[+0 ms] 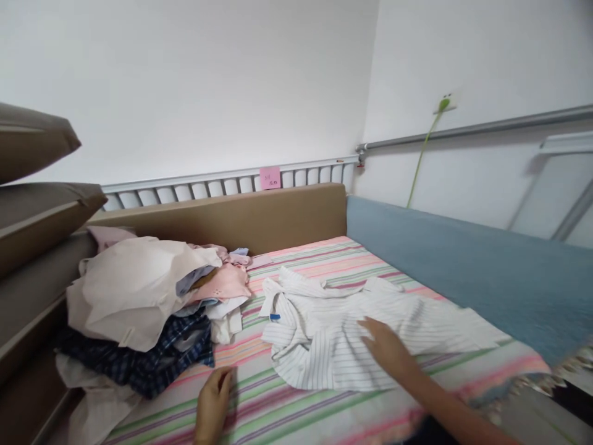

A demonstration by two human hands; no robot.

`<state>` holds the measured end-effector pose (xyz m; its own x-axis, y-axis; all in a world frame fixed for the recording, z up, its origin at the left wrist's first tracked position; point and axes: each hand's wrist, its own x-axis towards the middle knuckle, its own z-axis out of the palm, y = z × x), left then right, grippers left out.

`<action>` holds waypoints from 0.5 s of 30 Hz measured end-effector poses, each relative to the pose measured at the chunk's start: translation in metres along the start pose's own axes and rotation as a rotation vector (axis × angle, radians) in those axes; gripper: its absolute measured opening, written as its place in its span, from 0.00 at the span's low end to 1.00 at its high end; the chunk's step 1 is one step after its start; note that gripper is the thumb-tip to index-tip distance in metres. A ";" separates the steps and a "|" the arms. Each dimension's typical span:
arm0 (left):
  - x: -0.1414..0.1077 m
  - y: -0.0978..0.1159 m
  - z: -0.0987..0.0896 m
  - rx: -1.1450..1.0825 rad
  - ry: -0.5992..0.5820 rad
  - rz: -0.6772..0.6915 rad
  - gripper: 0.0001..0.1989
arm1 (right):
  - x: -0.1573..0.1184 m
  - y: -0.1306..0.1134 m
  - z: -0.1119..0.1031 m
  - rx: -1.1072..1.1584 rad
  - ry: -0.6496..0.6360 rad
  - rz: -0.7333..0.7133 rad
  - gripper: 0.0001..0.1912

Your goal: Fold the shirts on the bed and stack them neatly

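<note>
A white shirt with thin dark stripes (319,358) lies spread and wrinkled on a striped blanket (259,426), its collar end to the left and a small blue label showing there. My right hand (389,349) rests on the middle of this shirt, fingers stretched out, holding nothing. On the blanket's near side, between the shirt and a heap of clothes, is my left hand (214,398). Its fingers are curled in, with nothing visible in them. The heap holds a white garment (130,290) on top, a dark blue plaid garment (139,364) and a pink garment (227,281).
Grey-brown cushions (37,216) are stacked at the left. A brown padded board (259,222) runs along the back, and a blue padded board (440,259) along the right. A pink note (270,178) sits on the white rail; a green cord (424,151) hangs from a wall socket.
</note>
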<state>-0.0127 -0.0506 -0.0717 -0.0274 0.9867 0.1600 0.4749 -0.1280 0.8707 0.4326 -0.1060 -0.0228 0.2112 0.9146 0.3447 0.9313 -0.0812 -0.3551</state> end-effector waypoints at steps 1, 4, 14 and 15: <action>-0.004 0.000 0.001 0.017 0.019 0.022 0.17 | 0.003 -0.028 0.006 0.050 -0.057 -0.046 0.21; -0.019 0.005 0.007 0.061 0.040 0.080 0.17 | 0.011 -0.108 0.024 0.184 -0.189 -0.179 0.23; -0.093 0.019 0.007 0.014 0.059 0.023 0.17 | -0.029 -0.163 0.053 0.111 -0.406 -0.329 0.13; -0.097 0.021 0.006 0.001 0.066 0.000 0.17 | -0.039 -0.156 0.049 0.132 -0.428 -0.372 0.12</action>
<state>0.0055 -0.1482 -0.0719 -0.0854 0.9779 0.1907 0.4755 -0.1282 0.8704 0.2650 -0.1097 -0.0235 -0.2878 0.9530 0.0946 0.8691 0.3014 -0.3922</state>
